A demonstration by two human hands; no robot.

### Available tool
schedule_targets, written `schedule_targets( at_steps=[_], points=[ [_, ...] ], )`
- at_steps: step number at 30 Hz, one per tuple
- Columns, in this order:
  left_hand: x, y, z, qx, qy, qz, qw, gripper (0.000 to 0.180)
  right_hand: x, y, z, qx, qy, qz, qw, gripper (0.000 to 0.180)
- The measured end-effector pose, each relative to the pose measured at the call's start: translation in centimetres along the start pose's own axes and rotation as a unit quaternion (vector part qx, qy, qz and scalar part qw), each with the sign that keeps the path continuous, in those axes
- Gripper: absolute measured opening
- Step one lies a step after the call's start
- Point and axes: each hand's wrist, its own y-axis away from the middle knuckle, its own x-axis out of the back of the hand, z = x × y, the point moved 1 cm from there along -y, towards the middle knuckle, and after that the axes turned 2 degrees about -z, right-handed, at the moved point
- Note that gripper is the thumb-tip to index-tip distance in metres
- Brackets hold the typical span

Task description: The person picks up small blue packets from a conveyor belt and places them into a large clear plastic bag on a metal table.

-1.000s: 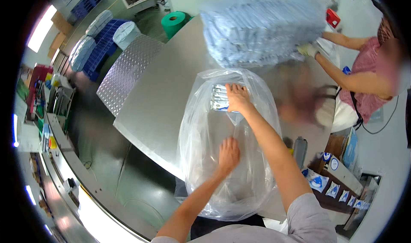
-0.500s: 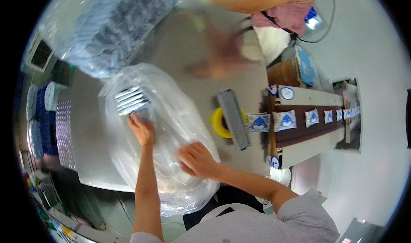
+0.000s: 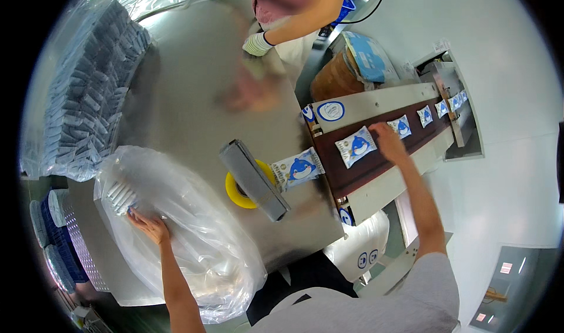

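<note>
- My left hand [image 3: 150, 227] lies flat on the clear bag [image 3: 194, 245], holding its small stack of packets [image 3: 119, 195]; most room remains
- My right hand [image 3: 388, 142], fingers loosely spread and holding nothing, reaches for a packet [image 3: 355, 147] on the conveyor belt [image 3: 376, 162]

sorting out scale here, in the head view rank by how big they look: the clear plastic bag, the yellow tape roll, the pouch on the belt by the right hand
1. clear plastic bag, by far the largest, under the left hand.
2. and 3. yellow tape roll and pouch by the right hand look alike; the roll is partly hidden, so no ranking.
</note>
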Motion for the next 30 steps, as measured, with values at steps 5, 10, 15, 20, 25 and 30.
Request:
schedule_targets(
  at_steps=[5,10,15,20,25,30],
  points=[
    [-0.7,0.1,0.1,0.010,0.003,-0.018,1.000,0.076,-1.7,-1.0,12.3,-0.029,0.205,-0.111,0.972,0.047],
    [-0.4,0.0,-1.1,0.000,0.007,-0.007,1.000,0.075,-3.1,-3.6,10.1,0.005,0.174,-0.224,0.959,0.066],
    [-0.6,0.0,-1.5,-0.011,0.050,0.009,0.999,0.079,-2.5,-5.6,6.1,0.064,0.146,-0.351,0.923,0.057],
    [0.1,-0.3,-1.2,-0.012,-0.022,0.016,1.000,0.078,-1.7,-10.2,-12.7,0.367,-0.191,-0.341,0.844,0.046],
    [-0.2,-0.1,-1.2,0.012,-0.012,0.001,1.000,0.078,-8.0,-10.1,-20.5,0.169,-0.179,-0.591,0.768,0.082],
    [-0.2,-0.1,-0.2,0.073,0.107,-0.013,0.992,0.077,-9.2,-3.6,-19.3,0.270,0.029,-0.449,0.851,0.088]
  ],
)
